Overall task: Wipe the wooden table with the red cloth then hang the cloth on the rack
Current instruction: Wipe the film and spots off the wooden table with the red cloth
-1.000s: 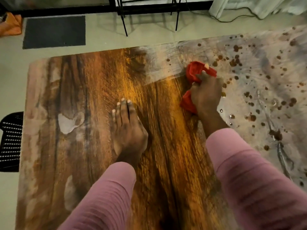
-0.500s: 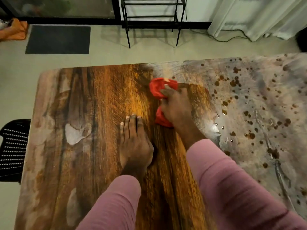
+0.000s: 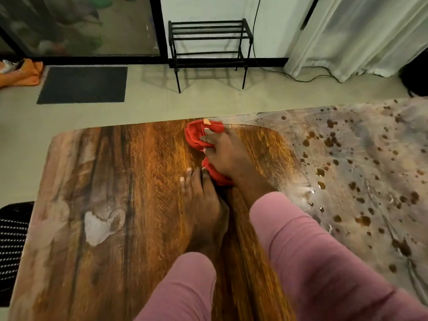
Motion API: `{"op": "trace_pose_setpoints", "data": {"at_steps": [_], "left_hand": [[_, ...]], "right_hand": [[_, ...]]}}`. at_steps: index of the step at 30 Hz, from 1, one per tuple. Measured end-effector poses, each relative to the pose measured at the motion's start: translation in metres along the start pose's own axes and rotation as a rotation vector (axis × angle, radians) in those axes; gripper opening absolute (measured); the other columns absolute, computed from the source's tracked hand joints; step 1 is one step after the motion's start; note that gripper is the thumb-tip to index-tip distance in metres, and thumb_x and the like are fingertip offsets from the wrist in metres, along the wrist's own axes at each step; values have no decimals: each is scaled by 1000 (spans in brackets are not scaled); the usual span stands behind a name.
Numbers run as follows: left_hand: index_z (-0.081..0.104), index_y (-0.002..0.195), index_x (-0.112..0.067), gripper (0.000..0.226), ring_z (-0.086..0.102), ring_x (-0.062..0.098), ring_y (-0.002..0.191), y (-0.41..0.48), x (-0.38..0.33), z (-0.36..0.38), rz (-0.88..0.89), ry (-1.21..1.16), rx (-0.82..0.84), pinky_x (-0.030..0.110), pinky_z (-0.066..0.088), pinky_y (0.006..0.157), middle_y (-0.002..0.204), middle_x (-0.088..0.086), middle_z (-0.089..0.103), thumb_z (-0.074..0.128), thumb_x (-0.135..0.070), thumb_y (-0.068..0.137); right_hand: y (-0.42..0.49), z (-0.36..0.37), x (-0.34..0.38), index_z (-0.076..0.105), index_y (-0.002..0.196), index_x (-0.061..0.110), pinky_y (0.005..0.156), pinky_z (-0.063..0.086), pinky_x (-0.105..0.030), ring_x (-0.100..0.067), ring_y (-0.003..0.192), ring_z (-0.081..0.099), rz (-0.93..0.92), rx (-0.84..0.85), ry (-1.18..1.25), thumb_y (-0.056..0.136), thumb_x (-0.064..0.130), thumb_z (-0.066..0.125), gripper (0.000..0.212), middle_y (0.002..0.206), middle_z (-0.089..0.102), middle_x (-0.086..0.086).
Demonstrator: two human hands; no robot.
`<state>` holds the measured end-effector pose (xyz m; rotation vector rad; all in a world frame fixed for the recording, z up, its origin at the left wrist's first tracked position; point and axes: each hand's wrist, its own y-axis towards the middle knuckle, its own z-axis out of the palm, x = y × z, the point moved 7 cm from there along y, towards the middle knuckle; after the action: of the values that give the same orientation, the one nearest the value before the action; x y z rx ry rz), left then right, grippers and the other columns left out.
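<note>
Fingers of the left hand (image 3: 203, 205) lie flat and spread on the wooden table (image 3: 115, 205), holding nothing. Just right, the right hand (image 3: 228, 156) presses down, clutching the bunched red cloth (image 3: 196, 137) near the far edge.

- dark floor mat (image 3: 82, 84), left on floor by glass door (image 3: 76, 26)
- orange bag (image 3: 22, 72) far left
- white curtain (image 3: 361, 35) w/ black cable (image 3: 308, 76) beneath
- black mesh chair (image 3: 12, 239) at left edge
</note>
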<state>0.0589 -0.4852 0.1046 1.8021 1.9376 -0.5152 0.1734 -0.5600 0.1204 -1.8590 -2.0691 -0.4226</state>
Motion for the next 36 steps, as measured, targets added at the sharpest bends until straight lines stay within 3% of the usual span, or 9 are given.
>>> {"op": "trace_pose_setpoints", "data": {"at_steps": [4,9,17,21,24,27,29,32,36], "left_hand": [[34,148,0,56,20,32,148,-3,-3,5,21,91,-22,41,1,122,153,18,35,27,-19,95],[28,150,-1,56,14,31,149,-3,-4,5,22,99,-13,39,-4,121,156,17,29,27,-17,96],[-33,135,-23,64,-18,28,149,1,5,9,44,108,244,36,-16,120,162,15,-15,24,-30,105],[-4,156,-12,68,-12,29,150,-1,-1,9,56,107,171,39,-12,121,163,15,-4,32,-33,101],[12,155,-5,61,0,29,151,-4,-3,7,20,116,57,38,-9,120,162,14,12,30,-24,100],[24,152,-2,55,10,30,150,-2,-3,8,44,102,-2,38,-6,121,159,16,23,30,-16,99],[29,149,-1,54,14,31,149,-2,-3,9,57,111,-25,38,-5,121,156,17,27,30,-14,98],[38,144,1,57,21,34,145,-2,-2,9,56,130,-34,41,0,122,151,20,35,24,-17,92],[49,136,4,67,34,38,138,-3,-5,10,94,282,-68,49,14,121,141,23,46,17,-25,85]], "right_hand": [[6,-39,-72,59,124,30,91,41,-33,-22,107,45,241,-120,-93,91,25,53,34,130,52,-6],[8,-65,-92,68,103,13,68,36,-29,-22,77,48,526,-299,-74,86,14,55,22,78,50,-5],[42,12,53,62,116,20,85,46,-35,-24,97,50,58,-47,34,84,18,61,32,103,49,-7],[48,8,40,53,130,32,91,46,-36,-22,97,53,-20,45,-32,90,27,57,41,114,47,-9],[42,-25,-30,57,126,21,53,50,-13,-9,67,58,218,-74,106,89,21,57,37,96,45,-10],[31,-65,-102,61,112,17,41,37,-17,-12,55,49,470,-168,28,88,23,60,25,78,40,2],[30,-77,-118,64,108,18,46,30,-21,-10,57,40,506,-169,-79,90,25,55,21,74,41,4],[29,-63,-99,59,113,14,70,46,-33,-24,76,47,454,-128,-48,78,37,58,42,108,52,-11],[22,-26,-50,45,135,18,104,34,-47,-34,128,33,3,11,-133,82,26,53,54,147,36,-4]]}}
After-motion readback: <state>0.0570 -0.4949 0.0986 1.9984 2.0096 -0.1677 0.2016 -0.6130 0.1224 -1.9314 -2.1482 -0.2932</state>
